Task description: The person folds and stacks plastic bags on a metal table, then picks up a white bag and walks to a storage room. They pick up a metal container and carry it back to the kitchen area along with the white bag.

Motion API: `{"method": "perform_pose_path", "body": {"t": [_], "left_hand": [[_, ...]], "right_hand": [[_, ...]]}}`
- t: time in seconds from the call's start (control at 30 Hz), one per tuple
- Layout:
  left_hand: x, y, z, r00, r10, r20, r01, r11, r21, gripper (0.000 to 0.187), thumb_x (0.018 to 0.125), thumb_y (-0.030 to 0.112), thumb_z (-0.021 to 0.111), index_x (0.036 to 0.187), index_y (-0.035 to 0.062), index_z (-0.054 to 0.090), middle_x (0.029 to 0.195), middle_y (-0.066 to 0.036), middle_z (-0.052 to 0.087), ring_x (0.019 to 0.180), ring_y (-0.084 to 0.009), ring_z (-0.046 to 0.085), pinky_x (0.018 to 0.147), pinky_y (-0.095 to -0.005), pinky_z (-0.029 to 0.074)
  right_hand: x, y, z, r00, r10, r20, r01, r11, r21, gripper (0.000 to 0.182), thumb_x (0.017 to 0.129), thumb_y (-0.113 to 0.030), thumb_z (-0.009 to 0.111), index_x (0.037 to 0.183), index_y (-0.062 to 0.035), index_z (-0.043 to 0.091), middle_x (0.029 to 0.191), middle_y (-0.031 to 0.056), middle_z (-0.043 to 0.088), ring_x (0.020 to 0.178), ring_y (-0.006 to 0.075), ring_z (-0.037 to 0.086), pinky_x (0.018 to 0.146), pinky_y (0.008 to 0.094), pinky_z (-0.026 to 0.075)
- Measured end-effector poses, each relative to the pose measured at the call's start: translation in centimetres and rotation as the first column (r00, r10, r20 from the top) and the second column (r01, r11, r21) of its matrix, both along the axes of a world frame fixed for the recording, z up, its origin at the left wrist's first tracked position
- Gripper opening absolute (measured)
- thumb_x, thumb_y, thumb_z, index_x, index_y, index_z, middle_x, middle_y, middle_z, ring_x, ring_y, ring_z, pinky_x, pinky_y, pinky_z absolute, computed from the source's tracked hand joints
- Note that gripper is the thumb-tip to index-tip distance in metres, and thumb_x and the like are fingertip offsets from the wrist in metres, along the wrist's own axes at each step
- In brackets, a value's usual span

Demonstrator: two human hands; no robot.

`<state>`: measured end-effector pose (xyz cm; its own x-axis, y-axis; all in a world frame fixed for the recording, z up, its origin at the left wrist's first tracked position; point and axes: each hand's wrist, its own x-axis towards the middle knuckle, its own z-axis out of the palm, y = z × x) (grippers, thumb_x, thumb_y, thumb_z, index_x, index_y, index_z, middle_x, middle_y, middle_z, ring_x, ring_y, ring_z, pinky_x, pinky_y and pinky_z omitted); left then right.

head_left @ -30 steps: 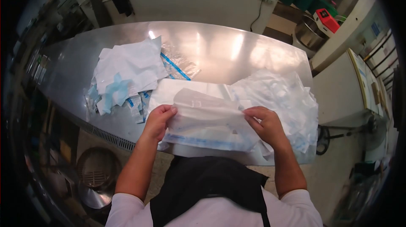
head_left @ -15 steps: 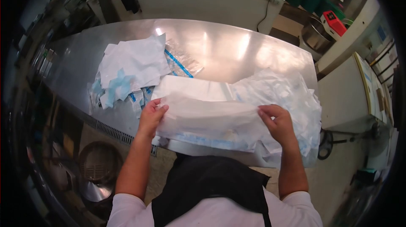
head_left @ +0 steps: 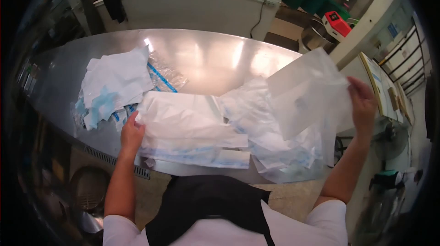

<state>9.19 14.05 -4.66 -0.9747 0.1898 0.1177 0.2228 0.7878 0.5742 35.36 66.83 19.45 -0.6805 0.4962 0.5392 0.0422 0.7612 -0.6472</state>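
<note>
My right hand [head_left: 362, 104] is raised at the right, its fingers closed on the edge of a translucent plastic bag [head_left: 311, 95]. The bag hangs spread out above a loose heap of similar crumpled bags [head_left: 250, 101]. At the left, my left hand [head_left: 132, 132] pinches the left edge of a flat plastic bag [head_left: 183, 127] on top of a stack. Pale blue strips run along the stack's near edge. Exactly how many layers the left fingers hold cannot be seen.
The bags lie on a large steel table [head_left: 206, 58]. Farther left is a pile of white sheets [head_left: 117, 72] with light blue scraps [head_left: 103, 104]. Beside it lies clear plastic with a blue strip [head_left: 160, 76]. A red-topped machine [head_left: 337, 25] stands beyond the table.
My right hand has swung up and to the right, carrying a translucent bag off the stack to above the heap. My left hand stays at the stack's left edge. The view has shifted right.
</note>
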Motion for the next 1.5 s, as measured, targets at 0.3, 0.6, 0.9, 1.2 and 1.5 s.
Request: {"method": "perform_pose_path", "body": {"t": [0.3,0.6,0.9,1.2,1.5], "left_hand": [[-1.2,-1.6,-1.5,0.997,-0.041,0.07,0.029,0.986,0.164,0.049,0.077,0.012,0.065,0.125,0.0063,0.057,0.089,-0.016,0.067,0.081,-0.0305,0.065,0.074,-0.0396,0.052],[0.4,-1.7,2.0,0.993,-0.033,-0.113,0.024,0.997,-0.075,0.048,0.078,0.018,0.07,0.123,0.0067,0.058,0.096,-0.016,0.067,0.087,-0.0349,0.064,0.076,-0.0412,0.052],[-5.8,-10.2,0.2,0.967,0.223,0.126,-0.253,0.906,0.339,0.034,0.086,0.036,0.066,0.093,0.003,0.071,0.083,-0.012,0.07,0.077,-0.0252,0.068,0.069,-0.0366,0.051],[-14.5,-8.7,1.2,0.975,0.202,0.094,-0.208,0.977,0.052,0.035,0.082,0.034,0.067,0.09,0.0002,0.067,0.083,-0.016,0.07,0.079,-0.0309,0.067,0.071,-0.0415,0.052],[-8.3,-9.9,4.2,0.701,-0.391,0.597,-0.413,0.46,0.786,0.014,0.084,0.024,0.07,0.087,0.014,0.062,0.075,0.004,0.059,0.066,-0.0097,0.057,0.057,-0.0273,0.045]], "right_hand": [[-0.1,4.8,-20.9,0.87,-0.294,0.396,0.061,0.861,0.505,0.012,0.078,-0.01,0.064,0.087,-0.0116,0.072,0.087,0.0099,0.067,0.082,0.0319,0.064,0.075,0.0413,0.051],[-3.3,2.0,-17.0,0.831,-0.361,0.424,0.126,0.864,0.488,0.028,0.082,-0.004,0.059,0.109,-0.0046,0.065,0.114,0.0153,0.062,0.106,0.0347,0.058,0.094,0.041,0.046],[-12.9,-15.6,-12.7,0.981,0.027,0.192,-0.04,0.997,0.065,0.023,0.087,-0.011,0.066,0.109,-0.0048,0.066,0.11,0.0074,0.066,0.103,0.0207,0.061,0.086,0.0317,0.045],[-20.5,-33.8,-12.5,0.86,0.455,0.229,-0.464,0.885,-0.017,0.017,0.08,-0.008,0.07,0.097,-0.0065,0.07,0.097,0.0122,0.068,0.093,0.029,0.065,0.081,0.0355,0.051],[-26.4,-40.6,-12.9,0.76,0.621,0.194,-0.637,0.77,0.033,0.012,0.081,-0.011,0.069,0.092,-0.009,0.07,0.086,0.0095,0.068,0.083,0.0285,0.065,0.074,0.0367,0.052]]}}
